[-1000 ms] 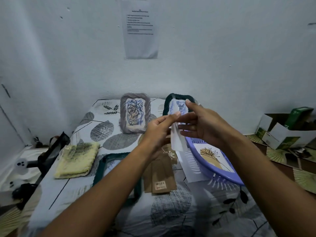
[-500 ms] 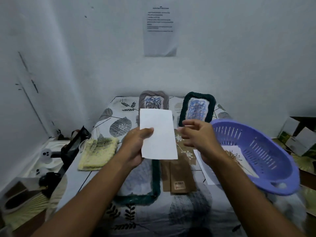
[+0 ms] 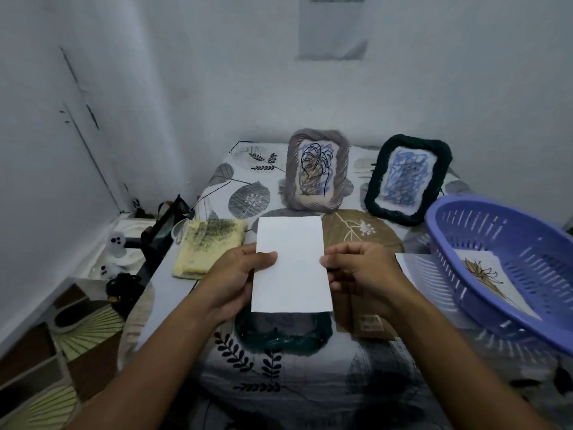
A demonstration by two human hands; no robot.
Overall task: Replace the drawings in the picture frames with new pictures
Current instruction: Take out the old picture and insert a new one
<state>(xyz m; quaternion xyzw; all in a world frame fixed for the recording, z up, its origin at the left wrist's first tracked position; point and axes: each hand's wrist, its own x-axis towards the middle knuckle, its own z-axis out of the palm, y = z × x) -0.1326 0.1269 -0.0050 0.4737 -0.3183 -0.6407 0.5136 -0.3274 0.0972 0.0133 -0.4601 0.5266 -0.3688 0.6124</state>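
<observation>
A white sheet of paper [image 3: 291, 265], blank side toward me, is held upright above the table. My left hand [image 3: 235, 280] pinches its left edge and my right hand [image 3: 359, 274] pinches its right edge. Beneath it lies a dark green yarn frame [image 3: 279, 339], mostly hidden by the sheet. A grey yarn frame [image 3: 316, 173] with a leaf drawing stands at the back. To its right leans a dark green frame [image 3: 407, 181] with a blue scribble. A flower picture [image 3: 490, 277] lies in the purple basket [image 3: 508, 243].
A brown cardboard backing [image 3: 362, 321] lies right of the flat frame. A folded yellow cloth [image 3: 207, 246] sits at the left on the leaf-patterned tablecloth [image 3: 310, 377]. Black items [image 3: 158, 231] rest off the table's left edge. White walls close in behind and left.
My right hand has closed onto the sheet's right edge, so both hands hold it. The sheet has come lower and nearer to me, and the view has tilted down.
</observation>
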